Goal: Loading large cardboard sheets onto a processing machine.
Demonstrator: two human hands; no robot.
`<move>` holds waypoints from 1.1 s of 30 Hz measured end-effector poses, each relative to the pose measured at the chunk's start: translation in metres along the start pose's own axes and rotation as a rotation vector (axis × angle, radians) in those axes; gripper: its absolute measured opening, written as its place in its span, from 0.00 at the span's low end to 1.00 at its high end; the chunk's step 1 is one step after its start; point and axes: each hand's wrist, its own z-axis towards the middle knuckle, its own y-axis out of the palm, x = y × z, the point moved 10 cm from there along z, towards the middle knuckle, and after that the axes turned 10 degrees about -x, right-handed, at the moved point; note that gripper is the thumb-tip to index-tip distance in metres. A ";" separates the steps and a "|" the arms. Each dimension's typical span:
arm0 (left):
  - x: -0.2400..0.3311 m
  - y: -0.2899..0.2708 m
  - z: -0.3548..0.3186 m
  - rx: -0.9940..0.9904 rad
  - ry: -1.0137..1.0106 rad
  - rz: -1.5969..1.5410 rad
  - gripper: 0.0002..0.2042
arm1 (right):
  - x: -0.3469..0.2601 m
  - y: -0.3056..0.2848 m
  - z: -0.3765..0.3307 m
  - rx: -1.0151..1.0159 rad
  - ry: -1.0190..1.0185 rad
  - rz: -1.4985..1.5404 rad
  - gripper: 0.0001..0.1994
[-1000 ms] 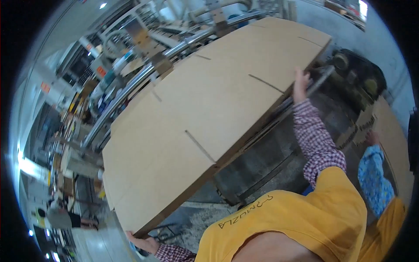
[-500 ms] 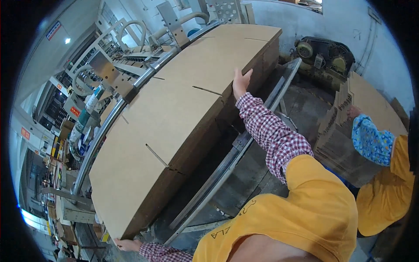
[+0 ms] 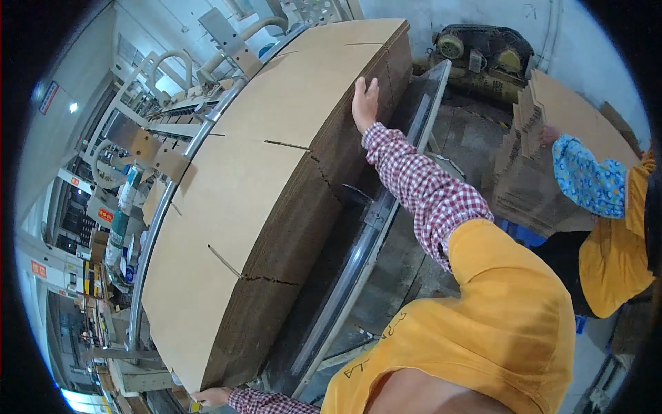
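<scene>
a cardboard stack (image 3: 276, 207) is gripped at both ends: the right hand (image 3: 364, 103) lies flat on its far edge, the left hand (image 3: 210, 396) grasps its near corner. squaring seems underway; next, an even push against the rail (image 3: 365, 234) seems called for.

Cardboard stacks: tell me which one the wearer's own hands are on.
The big stack on the machine: right hand at its far end, left hand at its near corner. A co-worker handles the smaller stack.
</scene>
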 end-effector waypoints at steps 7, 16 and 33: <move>-0.055 -0.011 0.082 0.103 0.140 0.165 0.26 | -0.007 0.023 0.008 0.038 0.051 -0.152 0.37; -0.003 -0.011 0.063 0.399 0.604 0.381 0.18 | -0.014 0.028 0.007 0.002 -0.032 -0.189 0.37; 0.037 0.008 0.015 -0.109 0.262 0.057 0.25 | -0.026 0.023 -0.037 0.031 -0.067 -0.183 0.31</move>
